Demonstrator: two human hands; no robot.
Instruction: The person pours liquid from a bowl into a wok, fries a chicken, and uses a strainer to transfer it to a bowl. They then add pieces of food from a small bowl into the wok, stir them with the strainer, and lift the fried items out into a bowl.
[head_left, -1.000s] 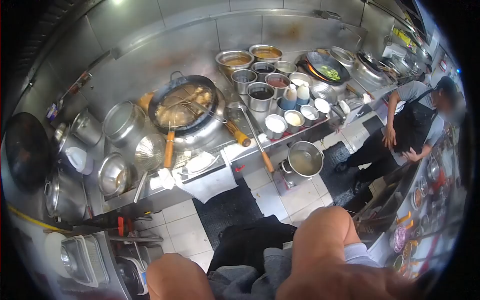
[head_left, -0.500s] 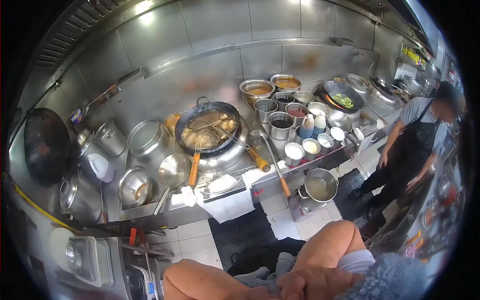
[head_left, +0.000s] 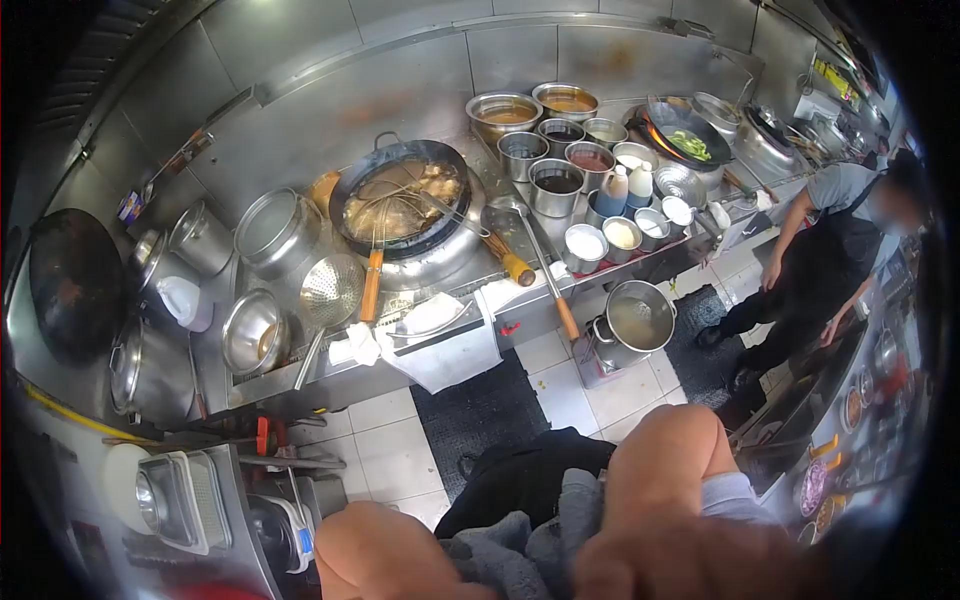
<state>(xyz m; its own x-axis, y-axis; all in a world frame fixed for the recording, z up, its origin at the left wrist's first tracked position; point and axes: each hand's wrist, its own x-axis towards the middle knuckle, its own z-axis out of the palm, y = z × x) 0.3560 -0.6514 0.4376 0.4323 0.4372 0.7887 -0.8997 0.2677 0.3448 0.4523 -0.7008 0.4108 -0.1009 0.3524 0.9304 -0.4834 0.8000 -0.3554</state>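
Note:
My left arm shows at the bottom edge, bent, and its hand is out of view. A hand that looks like my right hand (head_left: pixel 690 560) is close to the camera at the bottom, smeared by motion; its fingers and anything in them cannot be made out. Beside it a grey-blue towel (head_left: pixel 505 540) hangs against my dark clothing. Beyond, on the stove, a wok (head_left: pixel 345 180) holds browned food in bubbling liquid. A wood-handled wire skimmer (head_left: pixel 372 285) lies across it. Neither hand touches the stove things.
A perforated ladle (head_left: pixel 332 290), a long-handled ladle (head_left: pixel 540 255) and several metal sauce pots (head_left: pixel 557 190) line the counter. A tall pot (head_left: pixel 640 320) stands below its edge. At right a co-worker (head_left: pixel 820 250) stands on a black mat beside another wok (head_left: pixel 690 145).
My view has shifted slightly, so the stove sits higher and further left. The hand at the bottom has become blurred, and the fluffy grey-blue cloth at lower right is no longer visible there.

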